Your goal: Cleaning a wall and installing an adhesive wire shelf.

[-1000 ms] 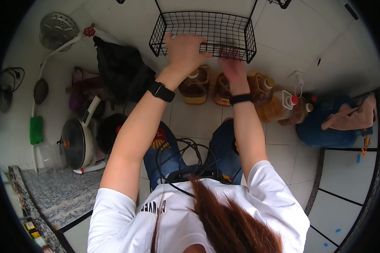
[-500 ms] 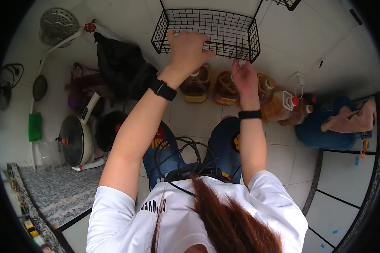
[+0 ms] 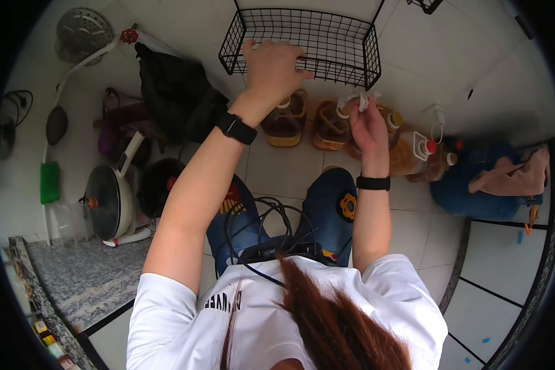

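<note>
A black wire basket (image 3: 339,46) hangs on the tiled wall at the top. My left hand (image 3: 271,71) is hooked over its front rim near the left end, fingers inside and thumb along the front. Just below the basket's right end, my right hand (image 3: 370,126) pinches a crumpled white tissue or thin cloth (image 3: 364,98) between its fingertips. Behind and below both hands stand large bottles of amber liquid, among them one bottle (image 3: 285,126) under my left wrist and another (image 3: 328,126) left of my right hand.
A black bag (image 3: 176,89) hangs left of my left forearm, above a lidded pan (image 3: 105,203) on a granite counter (image 3: 86,283). At right, a blue cylinder (image 3: 475,191) carries a pink cloth (image 3: 518,176). A cable (image 3: 271,216) loops over my lap.
My right hand has come away from under the basket's front edge, slightly right and down, and the white crumpled piece now shows in its fingers. My left hand stays on the rim.
</note>
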`<state>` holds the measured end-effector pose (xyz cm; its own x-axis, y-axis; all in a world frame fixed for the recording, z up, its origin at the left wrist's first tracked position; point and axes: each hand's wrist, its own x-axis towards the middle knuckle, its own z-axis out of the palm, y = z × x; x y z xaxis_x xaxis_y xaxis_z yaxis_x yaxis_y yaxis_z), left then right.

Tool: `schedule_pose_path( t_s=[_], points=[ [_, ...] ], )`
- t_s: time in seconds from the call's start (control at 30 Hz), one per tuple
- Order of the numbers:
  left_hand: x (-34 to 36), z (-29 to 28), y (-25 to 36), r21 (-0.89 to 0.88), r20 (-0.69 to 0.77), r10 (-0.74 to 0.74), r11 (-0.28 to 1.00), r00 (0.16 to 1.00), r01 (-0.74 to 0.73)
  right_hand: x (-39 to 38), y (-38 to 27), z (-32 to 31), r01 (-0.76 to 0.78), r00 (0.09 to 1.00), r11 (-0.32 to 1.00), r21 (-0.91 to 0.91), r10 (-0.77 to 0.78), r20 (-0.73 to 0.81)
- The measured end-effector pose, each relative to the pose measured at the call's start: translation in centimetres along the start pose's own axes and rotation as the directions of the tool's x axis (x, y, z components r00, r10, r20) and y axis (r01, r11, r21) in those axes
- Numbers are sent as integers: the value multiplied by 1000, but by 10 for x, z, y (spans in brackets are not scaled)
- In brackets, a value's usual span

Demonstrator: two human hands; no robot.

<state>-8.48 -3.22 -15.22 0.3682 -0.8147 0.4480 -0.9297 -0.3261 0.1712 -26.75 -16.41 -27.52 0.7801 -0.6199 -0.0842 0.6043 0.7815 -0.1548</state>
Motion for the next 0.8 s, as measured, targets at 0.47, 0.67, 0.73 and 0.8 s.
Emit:
schedule_pose_path(
  t_s=[0.47,0.67,0.73,0.8],
  points=[
    [-2,0,-1,-1,-3,-32,999,999,32,0,-2,44,101,965,947,-304,-167,-202],
    [0,4,2,-27,-62,7,1000,998,-8,-54,-4,97,330,824,448,-831,-567,22],
    [-5,3,0,-29,-46,6,1000,999,-7,-50,4,92,322,756,183,-929,-640,136],
    [-1,5,-1,-28,-47,11,1000,999,-12,-34,13,80,455,591,-282,-844,-613,524]
  ],
)
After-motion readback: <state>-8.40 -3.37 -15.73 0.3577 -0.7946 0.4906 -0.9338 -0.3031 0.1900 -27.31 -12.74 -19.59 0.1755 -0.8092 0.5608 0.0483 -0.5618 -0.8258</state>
